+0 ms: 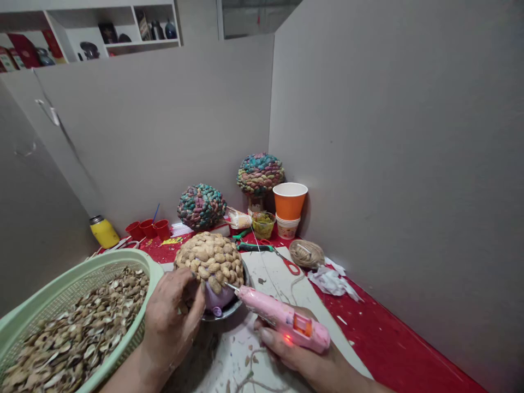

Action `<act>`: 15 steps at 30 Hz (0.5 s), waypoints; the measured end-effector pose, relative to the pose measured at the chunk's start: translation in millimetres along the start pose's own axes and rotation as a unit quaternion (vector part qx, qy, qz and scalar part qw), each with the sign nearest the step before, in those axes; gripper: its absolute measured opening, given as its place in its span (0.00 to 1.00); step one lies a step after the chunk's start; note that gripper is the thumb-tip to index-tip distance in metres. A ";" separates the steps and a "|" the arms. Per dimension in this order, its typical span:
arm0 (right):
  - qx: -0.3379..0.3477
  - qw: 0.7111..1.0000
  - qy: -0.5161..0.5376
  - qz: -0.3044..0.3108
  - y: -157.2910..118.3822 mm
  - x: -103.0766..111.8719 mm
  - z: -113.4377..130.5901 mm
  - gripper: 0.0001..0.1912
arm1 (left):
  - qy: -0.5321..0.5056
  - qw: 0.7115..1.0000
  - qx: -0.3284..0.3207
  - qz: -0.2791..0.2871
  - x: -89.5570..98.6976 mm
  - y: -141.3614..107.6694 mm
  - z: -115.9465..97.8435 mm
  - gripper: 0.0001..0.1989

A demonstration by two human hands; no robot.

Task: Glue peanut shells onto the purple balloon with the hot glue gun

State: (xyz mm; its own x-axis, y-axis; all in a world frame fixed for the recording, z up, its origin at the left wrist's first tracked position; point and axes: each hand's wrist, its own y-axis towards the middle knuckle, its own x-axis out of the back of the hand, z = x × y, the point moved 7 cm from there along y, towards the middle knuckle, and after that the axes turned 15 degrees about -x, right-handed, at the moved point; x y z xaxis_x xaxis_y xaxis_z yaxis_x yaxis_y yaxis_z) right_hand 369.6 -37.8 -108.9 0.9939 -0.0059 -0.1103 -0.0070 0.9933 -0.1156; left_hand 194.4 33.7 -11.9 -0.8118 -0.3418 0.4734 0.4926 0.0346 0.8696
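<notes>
A lilac balloon (216, 298) sits knot-end forward in a metal bowl (246, 277), its upper part covered with peanut shells (213, 257). My right hand (286, 346) is wrapped round a pink glue gun (282, 316) with a glowing red light. The gun's metal nozzle points left and reaches the lower edge of the shells. At the balloon's left side is my left hand (174, 305), its fingers curled in and partly hidden; what they hold I cannot make out. Further left, a green basket (153, 267) holds many loose peanut shells (88, 327).
Behind the bowl stand two coloured shell-covered balls (201, 206), red cups (148, 228), a yellow bottle (103, 232) and orange paper cups (290, 201). Red-handled scissors (291, 266), a twine ball (306, 254) and crumpled tissue (331, 281) lie at right. Grey partitions (368, 136) enclose the table.
</notes>
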 end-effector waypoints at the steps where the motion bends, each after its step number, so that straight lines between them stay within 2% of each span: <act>1: 0.002 1.000 0.000 0.002 0.2 -0.1 0.0 0.20 | -0.005 1.000 -0.010 -0.007 0.6 0.5 -1.3 0.16; 3: 0.010 1.000 0.000 0.006 0.2 -0.2 0.5 0.19 | -0.015 1.000 -0.010 -0.014 1.3 0.3 -1.6 0.16; 7: 0.007 1.000 -0.004 0.008 -1.6 -1.0 1.4 0.20 | -0.030 0.997 0.062 -0.032 2.7 -4.1 6.0 0.15; 10: -0.006 1.000 -0.006 -0.026 -4.0 1.7 1.5 0.22 | -0.044 0.993 0.109 -0.032 0.9 -8.1 10.9 0.14; 15: -0.018 0.996 -0.007 -0.082 -5.9 7.4 -1.6 0.24 | -0.044 0.989 0.139 -0.026 -2.1 -12.2 15.7 0.16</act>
State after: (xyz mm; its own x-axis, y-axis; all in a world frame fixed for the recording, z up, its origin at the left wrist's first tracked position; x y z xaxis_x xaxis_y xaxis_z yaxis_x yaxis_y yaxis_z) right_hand 376.9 -43.9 -110.6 0.9835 -0.1653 -0.0740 0.1512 0.9743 -0.1670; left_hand 185.2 48.8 -21.2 -0.8643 -0.2673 0.4261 0.3535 0.2799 0.8926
